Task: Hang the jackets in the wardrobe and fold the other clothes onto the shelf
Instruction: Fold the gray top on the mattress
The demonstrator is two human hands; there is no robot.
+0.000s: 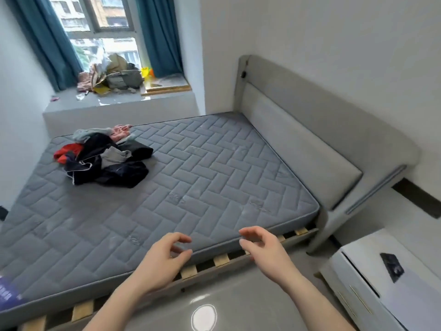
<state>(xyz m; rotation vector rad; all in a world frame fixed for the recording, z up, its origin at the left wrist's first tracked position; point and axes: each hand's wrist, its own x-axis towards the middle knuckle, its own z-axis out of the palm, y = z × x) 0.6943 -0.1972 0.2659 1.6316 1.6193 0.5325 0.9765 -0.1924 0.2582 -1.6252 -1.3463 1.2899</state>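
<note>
1. While both hands were held out above the near edge of the bed, nothing was gripped by either: the left hand (164, 256) was seen with fingers loosely curled and thumb apart from them, and the right hand (265, 247) was seen in the same relaxed, empty posture.
2. A gap was kept between the two hands, and no contact with the mattress (214, 168) could be confirmed for either.
3. The pile of clothes (102, 156) was located on the far left part of the mattress, well apart from both hands.
4. Dark navy and black garments were observed at the front of the pile, a red piece at its left, a grey piece in the middle, and pale green and pink pieces at the back. Jackets could not be told apart from other clothes in the heap.
5. The mattress was noted as grey-blue and quilted, laid on wooden slats (188, 273) exposed along the near edge.
6. A grey padded headboard (310, 144) was positioned against the wall at the right.
7. A window sill (119, 101) beyond the bed was loaded with bags and loose items, and teal curtains (160, 34) were hung at both sides of the window.
8. A white cabinet (372, 283) was placed at the lower right, beside the bed frame.
</note>
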